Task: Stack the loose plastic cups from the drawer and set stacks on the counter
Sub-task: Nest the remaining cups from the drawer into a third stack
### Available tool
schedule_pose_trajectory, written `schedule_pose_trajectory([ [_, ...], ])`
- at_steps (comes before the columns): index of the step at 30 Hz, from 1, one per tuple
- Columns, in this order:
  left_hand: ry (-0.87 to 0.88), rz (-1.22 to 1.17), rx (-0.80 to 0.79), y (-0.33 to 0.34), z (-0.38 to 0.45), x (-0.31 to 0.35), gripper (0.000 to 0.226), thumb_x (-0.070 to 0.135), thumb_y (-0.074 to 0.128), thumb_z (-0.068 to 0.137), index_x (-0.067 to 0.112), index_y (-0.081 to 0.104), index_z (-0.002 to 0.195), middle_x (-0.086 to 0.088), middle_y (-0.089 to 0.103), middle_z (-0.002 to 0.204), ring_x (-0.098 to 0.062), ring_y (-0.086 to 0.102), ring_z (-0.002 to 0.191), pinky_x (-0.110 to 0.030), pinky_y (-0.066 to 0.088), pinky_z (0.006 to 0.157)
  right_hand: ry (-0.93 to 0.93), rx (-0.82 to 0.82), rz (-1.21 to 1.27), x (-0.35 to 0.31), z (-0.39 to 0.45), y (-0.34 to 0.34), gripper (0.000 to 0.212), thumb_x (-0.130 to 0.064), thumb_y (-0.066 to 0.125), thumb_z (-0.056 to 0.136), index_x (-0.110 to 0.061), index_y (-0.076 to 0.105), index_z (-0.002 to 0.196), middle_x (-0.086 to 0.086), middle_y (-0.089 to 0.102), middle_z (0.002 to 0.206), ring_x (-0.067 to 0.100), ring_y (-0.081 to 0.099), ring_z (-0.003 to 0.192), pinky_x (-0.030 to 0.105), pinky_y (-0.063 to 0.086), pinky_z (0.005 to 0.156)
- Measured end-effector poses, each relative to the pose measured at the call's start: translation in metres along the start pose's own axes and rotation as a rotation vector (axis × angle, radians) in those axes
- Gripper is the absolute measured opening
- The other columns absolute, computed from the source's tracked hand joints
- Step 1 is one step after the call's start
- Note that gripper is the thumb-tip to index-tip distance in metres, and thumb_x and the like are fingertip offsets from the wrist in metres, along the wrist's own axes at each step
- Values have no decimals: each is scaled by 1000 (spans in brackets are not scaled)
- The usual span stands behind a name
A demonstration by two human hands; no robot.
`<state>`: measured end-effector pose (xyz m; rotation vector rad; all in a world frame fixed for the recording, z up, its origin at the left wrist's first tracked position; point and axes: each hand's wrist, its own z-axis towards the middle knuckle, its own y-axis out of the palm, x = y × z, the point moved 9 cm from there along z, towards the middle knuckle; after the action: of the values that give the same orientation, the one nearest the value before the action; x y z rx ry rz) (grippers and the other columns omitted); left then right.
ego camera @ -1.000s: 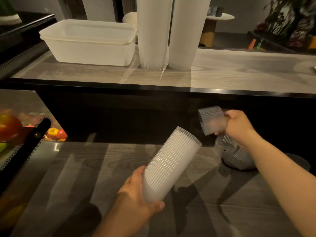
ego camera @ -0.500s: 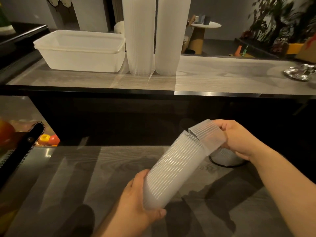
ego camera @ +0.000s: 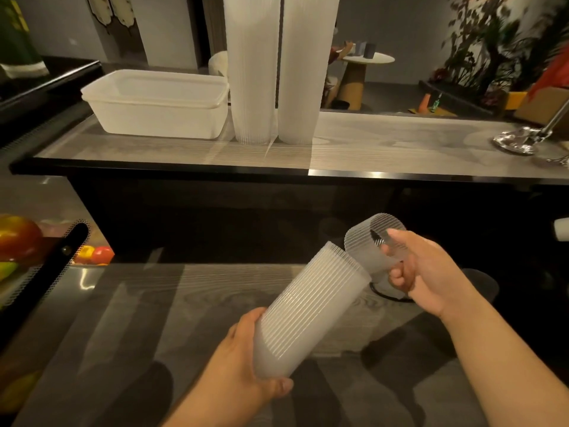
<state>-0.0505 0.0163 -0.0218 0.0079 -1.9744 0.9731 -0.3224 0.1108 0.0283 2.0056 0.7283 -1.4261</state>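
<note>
My left hand [ego camera: 243,362] grips the bottom end of a tilted stack of ribbed clear plastic cups [ego camera: 308,306], its open end up and to the right. My right hand [ego camera: 428,272] holds a single ribbed cup [ego camera: 366,245] at that open end, its base touching the stack's rim. Below my right hand a loose cup [ego camera: 385,288] lies partly hidden on a dark round spot of the lower surface. Two tall cup stacks [ego camera: 277,69] stand upright side by side on the upper counter [ego camera: 400,143].
A white plastic tub [ego camera: 157,106] sits left of the tall stacks on the counter. A shiny metal stand [ego camera: 520,140] is at the counter's right end. Fruit [ego camera: 18,238] shows behind a perforated black panel at the left.
A second ago my right hand held the cup apart from the stack, then brought it to the stack's open end. The cup now sits more upright at the rim.
</note>
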Motion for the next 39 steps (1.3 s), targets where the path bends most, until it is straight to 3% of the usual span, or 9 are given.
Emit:
schedule_pose_trajectory([
  [6, 9, 10, 14, -1, -1, -1, 106, 45, 85, 63, 42, 15, 143, 17, 36, 133, -2, 41, 115, -17, 32, 93, -404, 157, -396, -36, -37, -1, 33, -39, 58, 91, -7, 59, 84, 13, 58, 66, 17, 55, 56, 29, 50, 58],
  [8, 25, 24, 28, -1, -1, 3, 106, 49, 84, 62, 44, 15, 142, 19, 37, 131, -3, 42, 115, -19, 35, 96, -507, 182, -490, -45, -48, 6, 10, -28, 62, 91, -18, 59, 93, 5, 62, 70, 11, 59, 57, 22, 51, 59],
  [12, 82, -32, 18, 2, 0, 15, 101, 53, 81, 61, 47, 19, 140, 22, 42, 127, -3, 48, 112, -26, 44, 98, -625, 115, -594, -46, -61, 15, 36, -21, 56, 96, -42, 49, 124, -10, 63, 79, 9, 60, 63, 13, 50, 63],
  [15, 118, -54, 18, 6, -2, 25, 95, 55, 78, 61, 48, 22, 137, 22, 44, 122, -4, 51, 108, -28, 51, 91, -634, 65, -646, -37, -66, 21, 31, -28, 48, 97, -45, 55, 123, -21, 61, 75, 6, 57, 63, 13, 47, 60],
  [18, 109, -53, 35, 11, -3, 31, 93, 53, 78, 59, 50, 24, 135, 21, 46, 119, -7, 55, 102, -32, 55, 84, -643, 55, -608, -29, -71, 19, 33, -24, 48, 101, -45, 54, 126, -11, 56, 76, 8, 54, 67, 15, 46, 64],
  [25, 76, 87, -101, 38, -4, 55, 84, 53, 79, 58, 44, 28, 123, 17, 53, 103, -6, 60, 87, -24, 57, 67, -593, 145, -707, -13, -82, 2, 38, -60, 41, 91, -57, 41, 129, -15, 56, 104, 3, 54, 98, 16, 48, 83],
  [28, 114, 200, -187, 53, -3, 76, 92, 58, 78, 57, 41, 24, 128, 18, 52, 102, -4, 58, 88, -24, 55, 75, -629, 218, -734, -21, -95, -11, 42, -55, 41, 90, -49, 43, 132, -18, 54, 105, -3, 53, 93, 7, 45, 76],
  [33, 191, 276, -296, 68, 11, 109, 97, 60, 81, 56, 36, 24, 131, 13, 54, 104, -7, 57, 90, -29, 55, 78, -669, 317, -701, -41, -106, -42, 44, -48, 45, 92, -36, 55, 133, -11, 56, 96, 12, 55, 84, 21, 48, 72],
  [39, 288, 276, -353, 90, 37, 142, 101, 54, 84, 56, 29, 24, 133, 6, 55, 113, -14, 56, 99, -34, 53, 84, -680, 420, -724, -61, -106, -72, 42, -46, 47, 92, -35, 57, 131, -19, 55, 102, -2, 54, 94, 7, 46, 71],
])
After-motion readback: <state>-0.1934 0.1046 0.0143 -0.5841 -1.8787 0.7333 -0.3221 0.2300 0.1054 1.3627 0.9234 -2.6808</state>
